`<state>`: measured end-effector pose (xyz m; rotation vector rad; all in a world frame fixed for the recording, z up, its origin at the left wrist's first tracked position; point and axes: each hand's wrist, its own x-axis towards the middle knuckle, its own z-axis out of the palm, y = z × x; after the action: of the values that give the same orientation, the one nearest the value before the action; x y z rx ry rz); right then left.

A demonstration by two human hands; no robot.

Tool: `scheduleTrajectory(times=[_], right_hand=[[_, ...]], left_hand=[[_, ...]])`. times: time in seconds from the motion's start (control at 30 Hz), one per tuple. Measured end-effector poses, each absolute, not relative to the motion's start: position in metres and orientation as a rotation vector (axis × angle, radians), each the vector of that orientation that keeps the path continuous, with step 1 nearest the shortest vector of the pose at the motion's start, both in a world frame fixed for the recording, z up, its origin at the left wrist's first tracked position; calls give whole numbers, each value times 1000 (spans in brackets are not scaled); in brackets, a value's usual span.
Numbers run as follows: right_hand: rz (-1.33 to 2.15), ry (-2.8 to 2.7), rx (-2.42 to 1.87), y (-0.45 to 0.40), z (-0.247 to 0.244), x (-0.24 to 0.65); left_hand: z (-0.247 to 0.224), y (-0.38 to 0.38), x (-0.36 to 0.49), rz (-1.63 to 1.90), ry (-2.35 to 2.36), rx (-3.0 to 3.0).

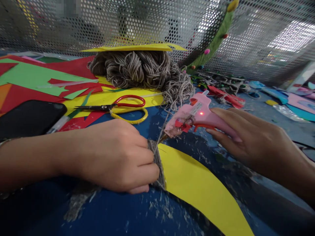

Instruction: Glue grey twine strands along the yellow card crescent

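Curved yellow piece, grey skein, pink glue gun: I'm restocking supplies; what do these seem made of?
Curved yellow piece: probably matte card, flat with crisp edges. Grey skein: likely dull yarn, fibre unclear, in loose loops. Pink glue gun: apparently satin plastic, smooth and rounded.

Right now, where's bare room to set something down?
The widest bare stretch is the flecked blue tabletop nearest the wearer, bordered by the left hand and yellow strip. A smaller patch lies between the right hand and red scraps. The left and far middle are crowded: phone, scissors, coloured sheets, yarn heap.
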<state>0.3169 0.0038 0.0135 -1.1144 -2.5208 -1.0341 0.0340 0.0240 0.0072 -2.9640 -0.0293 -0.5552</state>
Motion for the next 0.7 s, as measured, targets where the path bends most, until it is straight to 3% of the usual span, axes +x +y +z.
scheduleTrajectory(times=[0.4, 0.7], right_hand=[[-743, -2494, -1297, 13, 28, 331], [-421, -2112, -1948, 34, 52, 400]], left_hand=[[15, 25, 34, -406, -4, -2976], [16, 25, 37, -302, -1, -3042]])
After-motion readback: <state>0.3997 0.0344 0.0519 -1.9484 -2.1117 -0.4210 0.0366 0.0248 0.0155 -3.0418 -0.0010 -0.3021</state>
